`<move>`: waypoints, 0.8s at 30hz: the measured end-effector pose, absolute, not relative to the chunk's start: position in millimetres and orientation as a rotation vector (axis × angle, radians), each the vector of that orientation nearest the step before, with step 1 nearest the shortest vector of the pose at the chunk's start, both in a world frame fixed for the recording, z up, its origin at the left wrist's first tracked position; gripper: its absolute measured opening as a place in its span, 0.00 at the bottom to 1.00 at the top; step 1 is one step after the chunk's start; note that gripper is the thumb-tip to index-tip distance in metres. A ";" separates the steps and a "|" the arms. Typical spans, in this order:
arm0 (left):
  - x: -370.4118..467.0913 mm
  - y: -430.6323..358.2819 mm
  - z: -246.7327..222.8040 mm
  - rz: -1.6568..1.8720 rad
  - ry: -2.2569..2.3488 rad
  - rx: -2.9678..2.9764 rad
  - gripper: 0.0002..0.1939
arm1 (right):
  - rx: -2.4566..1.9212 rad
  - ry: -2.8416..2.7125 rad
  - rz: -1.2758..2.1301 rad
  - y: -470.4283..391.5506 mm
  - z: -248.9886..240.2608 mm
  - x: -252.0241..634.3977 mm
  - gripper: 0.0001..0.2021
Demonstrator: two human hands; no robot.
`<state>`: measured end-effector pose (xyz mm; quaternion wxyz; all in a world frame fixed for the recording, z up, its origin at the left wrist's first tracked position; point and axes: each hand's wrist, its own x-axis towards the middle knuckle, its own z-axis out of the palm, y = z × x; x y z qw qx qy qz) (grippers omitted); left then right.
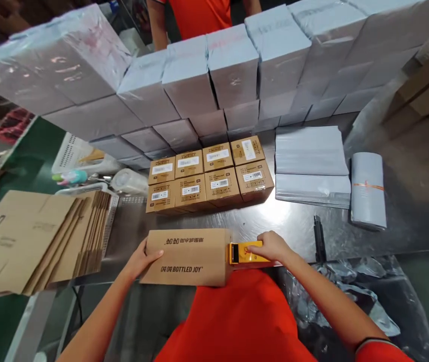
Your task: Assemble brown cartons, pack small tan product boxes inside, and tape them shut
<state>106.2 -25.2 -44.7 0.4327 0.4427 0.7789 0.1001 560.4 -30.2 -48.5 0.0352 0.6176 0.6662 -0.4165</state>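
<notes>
Bracing a brown carton (190, 256) on the near edge of the bench (275, 221), long side toward the body. Left hand (144, 257) flat and open against the carton's left end, fingers spread over the corner; likely set there as a stop so the carton cannot slide away from pressure at the other end. Right hand (271, 246) closed around a yellow tape gun (242, 253), gun's black mouth pressed to the carton's right end, right at the top edge. Grip sits over the gun's body, wrist low, which would keep the mouth flat on the cardboard. Whether tape is already stuck: cannot tell.

Beyond the carton: small labelled boxes (209, 176) packed tight in two rows, labels up, touching one another. Right of those, flat grey mailers (310, 163) in a stack, and a rolled bundle of mailers (367, 188) further right. A black tool (319, 236) lying loose on the bench just right of the right hand; kind unclear.

Left of the carton: flattened cartons (37, 241) fanned in a pile, close by the left hand. Behind these, a white basket (73, 151) with small items.

Far side of the bench: wall of grey wrapped parcels (233, 65), stacked several high. Behind the wall, another person in an orange shirt (199, 15), only torso and arms in view.
</notes>
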 end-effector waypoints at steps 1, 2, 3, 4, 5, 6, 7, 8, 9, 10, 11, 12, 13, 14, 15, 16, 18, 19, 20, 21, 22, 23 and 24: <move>107.3 -26.0 -44.8 0.256 1.904 1.023 0.55 | 1.899 2.042 -1.233 -24.7 -41.8 556.5 0.25; 108.8 -27.3 -44.8 0.272 1.861 0.932 0.50 | 1.902 2.038 -1.191 -19.7 -35.2 553.1 0.26; 110.6 -29.1 -44.7 0.276 1.827 0.865 0.46 | 1.905 2.033 -1.156 -15.6 -29.1 549.7 0.27; 112.4 -31.1 -44.6 0.276 1.797 0.817 0.42 | 1.911 2.026 -1.131 -12.6 -23.8 545.8 0.27; 114.0 -33.3 -44.5 0.273 1.770 0.778 0.38 | 1.922 2.014 -1.112 -10.8 -19.2 541.1 0.27; 115.2 -35.3 -44.6 0.264 1.748 0.756 0.35 | 1.935 2.000 -1.100 -10.1 -15.6 535.6 0.27; 115.8 -37.1 -45.1 0.260 1.728 0.739 0.32 | 1.955 1.984 -1.089 -10.4 -12.7 529.8 0.26; 115.8 -38.6 -45.8 0.266 1.714 0.713 0.29 | 1.980 1.965 -1.076 -11.6 -10.4 524.3 0.24; 115.2 -39.7 -47.0 0.283 1.701 0.673 0.27 | 2.013 1.948 -1.060 -13.7 -8.4 519.8 0.23; 114.3 -40.5 -48.5 0.308 1.686 0.619 0.25 | 2.057 1.924 -1.041 -17.0 -6.3 517.0 0.21; 113.2 -41.2 -50.1 0.337 1.675 0.557 0.24 | 2.115 1.888 -1.017 -21.7 -4.0 516.3 0.20; 112.2 -41.7 -51.7 0.365 1.672 0.503 0.24 | 2.192 1.833 -0.984 -28.1 -1.4 517.4 0.21; 111.4 -42.2 -53.1 0.387 1.673 0.472 0.23 | 2.285 1.763 -0.944 -36.2 1.5 519.9 0.22; 110.9 -42.7 -54.1 0.399 1.671 0.469 0.24 | 2.382 1.690 -0.901 -46.0 4.0 522.3 0.25; 110.7 -43.2 -54.6 0.408 1.662 0.482 0.24 | 2.474 1.627 -0.858 -57.2 5.6 523.5 0.26; 110.5 -43.6 -54.7 0.420 1.650 0.496 0.25 | 2.553 1.587 -0.822 -69.3 5.5 521.9 0.26; 110.0 -43.8 -54.5 0.449 1.612 0.503 0.27 | 2.653 1.614 -0.789 -93.8 -2.8 507.5 0.21; 109.4 -43.5 -54.6 0.458 1.594 0.489 0.27 | 2.681 1.664 -0.788 -104.6 -11.8 494.7 0.18; 108.6 -43.0 -55.1 0.467 1.578 0.473 0.28 | 2.705 1.703 -0.794 -113.6 -24.0 479.5 0.17; 107.6 -42.3 -56.1 0.464 1.562 0.456 0.28 | 2.731 1.733 -0.798 -120.1 -38.7 463.3 0.16; 106.6 -41.4 -57.4 0.457 1.546 0.444 0.29 | 2.764 1.754 -0.792 -124.0 -54.7 447.9 0.17; 105.7 -40.6 -58.8 0.448 1.534 0.439 0.31 | 2.810 1.746 -0.772 -125.6 -71.0 434.6 0.17; 104.9 -40.0 -60.0 0.442 1.525 0.439 0.33 | 2.834 1.765 -0.771 -125.5 -86.4 424.5 0.17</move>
